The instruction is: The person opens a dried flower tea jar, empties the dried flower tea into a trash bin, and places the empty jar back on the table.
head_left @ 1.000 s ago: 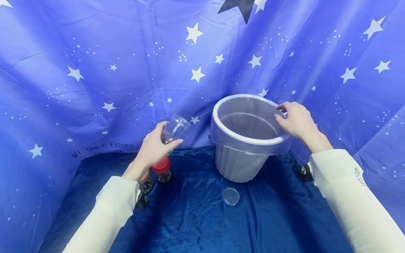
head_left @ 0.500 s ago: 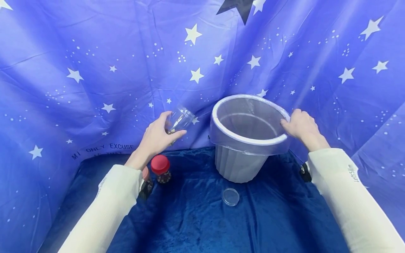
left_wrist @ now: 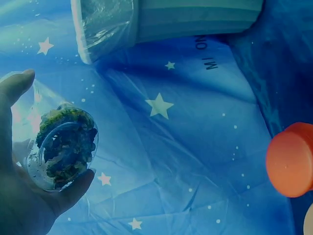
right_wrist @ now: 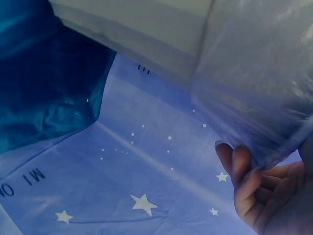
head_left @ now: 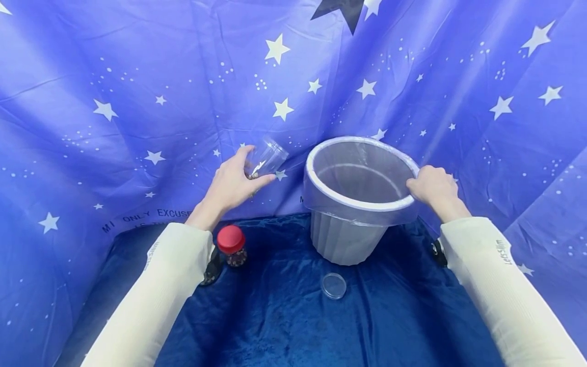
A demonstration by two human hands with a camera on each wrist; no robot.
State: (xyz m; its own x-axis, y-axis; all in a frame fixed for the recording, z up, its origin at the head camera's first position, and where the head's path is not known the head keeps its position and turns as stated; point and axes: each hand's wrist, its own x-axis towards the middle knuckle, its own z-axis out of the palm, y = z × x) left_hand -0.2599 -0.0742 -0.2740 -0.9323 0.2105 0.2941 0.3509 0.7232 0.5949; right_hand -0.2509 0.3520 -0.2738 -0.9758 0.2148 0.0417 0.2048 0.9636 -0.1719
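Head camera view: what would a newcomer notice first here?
Probably the big pale bin right of centre on the dark blue cloth, its rim wrapped in a clear plastic liner where the right hand grips. Next comes the tilted clear jar held in the left hand, to the bin's left. The red-lidded jar below that hand adds a bright spot.

Drape (head_left: 247, 76) says "MI ONLY EXCUSE" (blk caps), R sleeve (head_left: 500, 285) "LetsSlim".
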